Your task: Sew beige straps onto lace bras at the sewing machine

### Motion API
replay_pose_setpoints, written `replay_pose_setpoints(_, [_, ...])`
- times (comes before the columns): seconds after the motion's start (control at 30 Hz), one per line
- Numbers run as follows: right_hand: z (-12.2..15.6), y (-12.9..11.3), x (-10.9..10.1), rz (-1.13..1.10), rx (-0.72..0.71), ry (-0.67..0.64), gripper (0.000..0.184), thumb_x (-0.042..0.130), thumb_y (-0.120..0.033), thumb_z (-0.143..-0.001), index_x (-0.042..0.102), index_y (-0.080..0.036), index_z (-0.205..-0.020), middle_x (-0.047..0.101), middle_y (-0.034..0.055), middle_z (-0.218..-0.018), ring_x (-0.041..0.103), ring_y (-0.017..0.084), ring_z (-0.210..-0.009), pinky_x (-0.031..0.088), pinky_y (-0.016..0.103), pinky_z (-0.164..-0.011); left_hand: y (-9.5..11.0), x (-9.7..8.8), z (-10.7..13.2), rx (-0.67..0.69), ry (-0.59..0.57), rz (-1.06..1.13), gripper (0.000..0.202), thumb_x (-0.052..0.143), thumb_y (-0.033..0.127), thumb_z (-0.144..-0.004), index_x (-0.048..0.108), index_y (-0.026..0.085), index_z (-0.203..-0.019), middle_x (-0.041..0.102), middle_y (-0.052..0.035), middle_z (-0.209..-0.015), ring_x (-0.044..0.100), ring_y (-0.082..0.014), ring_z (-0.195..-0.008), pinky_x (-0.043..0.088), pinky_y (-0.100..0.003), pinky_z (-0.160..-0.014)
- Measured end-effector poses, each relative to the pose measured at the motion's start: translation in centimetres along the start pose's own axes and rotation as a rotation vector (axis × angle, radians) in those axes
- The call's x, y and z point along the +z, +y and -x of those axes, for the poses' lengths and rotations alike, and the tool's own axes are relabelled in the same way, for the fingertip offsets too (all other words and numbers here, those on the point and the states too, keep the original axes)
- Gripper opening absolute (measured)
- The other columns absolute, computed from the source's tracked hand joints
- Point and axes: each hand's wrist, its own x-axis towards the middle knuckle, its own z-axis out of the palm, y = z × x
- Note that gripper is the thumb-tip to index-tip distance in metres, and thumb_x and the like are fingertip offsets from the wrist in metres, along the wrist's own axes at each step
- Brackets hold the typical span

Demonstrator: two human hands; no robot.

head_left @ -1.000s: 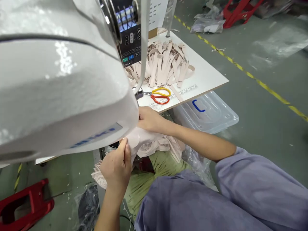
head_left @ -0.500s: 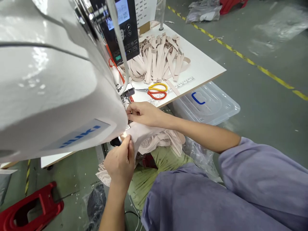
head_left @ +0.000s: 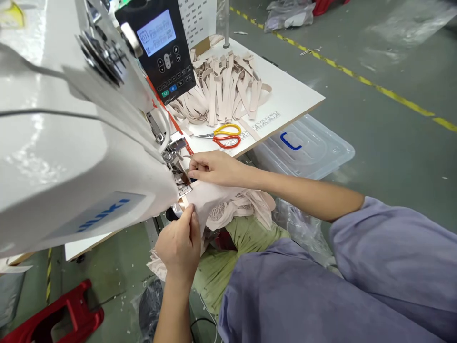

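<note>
A pale pink garment point(head_left: 221, 200) with lace lies under the presser foot point(head_left: 178, 166) of a white sewing machine point(head_left: 71, 157). My left hand point(head_left: 180, 245) pinches the near edge of the fabric just below the foot. My right hand point(head_left: 212, 167) rests on top of the fabric beside the needle, fingers curled and pressed onto the cloth. The rest of the garment hangs down over my lap. The needle itself is partly hidden by the machine head.
Behind the machine a white table point(head_left: 296, 102) carries a pile of beige elastic strips point(head_left: 221, 90) and red-and-yellow scissors point(head_left: 224, 136). A black control panel point(head_left: 160, 47) is on the machine. A clear plastic bin point(head_left: 303, 150) stands under the table. A red stool point(head_left: 53, 319) lies at bottom left.
The view has swung left and up, uncovering the presser foot and the control panel. Both hands keep hold of the pink fabric at the needle; the right hand has shifted slightly toward the foot.
</note>
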Motion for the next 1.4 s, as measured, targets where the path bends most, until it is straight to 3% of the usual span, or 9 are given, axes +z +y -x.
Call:
replay_pose_setpoints(0.2, [1.8,-0.1,0.4,-0.146,0.076,-0.012,0.019,0.06,-0.036,-0.089,0.063,-0.018,-0.085,0.055,-0.0034,-0.068,0.048,0.01,-0.063,0.034,0.024,-0.06,0.2,-1.0,0.3,-0.222,-0.037,0.172,0.024,0.056,0.028,-0.096,0.076,0.021,-0.107,0.079,-0.0054,-0.09,0.072,-0.0162,-0.072,0.047,-0.023,-0.062])
replay_pose_setpoints(0.37, [6.8,-0.8,3.4,-1.037,0.576,-0.234,0.042,0.064,-0.058,-0.085,0.062,-0.019,-0.102,0.064,0.0019,-0.086,0.059,0.013,-0.071,0.047,0.023,-0.057,-0.5,-2.8,1.1,-0.495,-0.15,0.453,0.025,0.061,0.037,-0.093,0.072,0.025,-0.112,0.078,-0.0031,-0.097,0.072,-0.0167,-0.078,0.052,-0.023,-0.064])
replay_pose_setpoints(0.47, [9.8,-0.9,5.6,-1.349,0.727,-0.178,0.04,0.074,-0.053,-0.079,0.064,-0.019,-0.098,0.064,-0.0001,-0.083,0.061,0.011,-0.072,0.052,0.023,-0.065,-1.6,-3.9,2.0,-0.477,-0.291,0.556,0.019,0.06,0.037,-0.093,0.072,0.025,-0.102,0.077,-0.0003,-0.09,0.069,-0.0139,-0.072,0.052,-0.022,-0.062])
replay_pose_setpoints(0.67, [13.4,-1.1,8.1,-0.827,0.165,0.071,0.007,0.074,-0.027,-0.086,0.073,-0.021,-0.091,0.067,0.0003,-0.082,0.064,0.012,-0.076,0.054,0.024,-0.07,-1.1,-3.2,4.0,-0.187,-0.438,0.423,0.043,0.069,0.041,-0.085,0.062,0.019,-0.121,0.072,-0.0085,-0.107,0.068,-0.0234,-0.096,0.054,-0.034,-0.08])
replay_pose_setpoints(0.77, [14.4,-1.5,8.5,-0.528,-0.27,0.052,0.011,0.069,-0.017,-0.089,0.075,-0.022,-0.097,0.072,0.0045,-0.096,0.069,0.015,-0.088,0.058,0.028,-0.08,-0.2,-1.6,5.3,0.046,-0.339,0.395,0.027,0.067,0.03,-0.086,0.066,0.016,-0.109,0.073,-0.0077,-0.093,0.066,-0.0222,-0.088,0.051,-0.034,-0.08])
replay_pose_setpoints(0.9, [15.0,-1.6,9.0,-0.273,-0.616,0.073,0.028,0.067,-0.011,-0.089,0.07,-0.024,-0.113,0.071,0.0054,-0.099,0.07,0.016,-0.092,0.06,0.028,-0.084,-0.5,-0.6,6.2,0.031,-0.165,0.301,0.017,0.054,0.014,-0.089,0.068,0.019,-0.08,0.063,-0.0013,-0.061,0.057,-0.0178,-0.061,0.04,-0.031,-0.062])
replay_pose_setpoints(1.17, [15.0,-1.9,9.5,-0.272,-0.586,0.089,0.032,0.07,-0.006,-0.085,0.069,-0.023,-0.112,0.068,0.0053,-0.101,0.069,0.015,-0.091,0.059,0.028,-0.084,-1.3,-1.5,6.5,0.007,-0.153,0.204,0.019,0.054,0.017,-0.09,0.07,0.019,-0.079,0.064,-0.002,-0.06,0.056,-0.0182,-0.062,0.038,-0.031,-0.063])
replay_pose_setpoints(1.27, [15.2,-1.7,10.2,-0.349,-0.456,0.013,0.023,0.069,-0.011,-0.087,0.072,-0.023,-0.107,0.068,0.0053,-0.103,0.069,0.014,-0.091,0.058,0.028,-0.084,-1.8,-2.3,6.7,-0.105,-0.445,0.245,0.017,0.056,0.021,-0.088,0.072,0.019,-0.08,0.068,-0.0045,-0.066,0.061,-0.0205,-0.067,0.039,-0.032,-0.062])
replay_pose_setpoints(1.4, [16.2,0.6,13.8,-0.428,0.061,-0.143,0.015,0.065,-0.03,-0.091,0.074,-0.019,-0.097,0.069,0.0073,-0.101,0.067,0.019,-0.096,0.056,0.033,-0.086,-5.7,-3.6,6.5,-0.201,-0.747,0.415,0.02,0.071,0.036,-0.079,0.074,0.026,-0.096,0.074,-0.0029,-0.088,0.068,-0.021,-0.078,0.048,-0.029,-0.065])
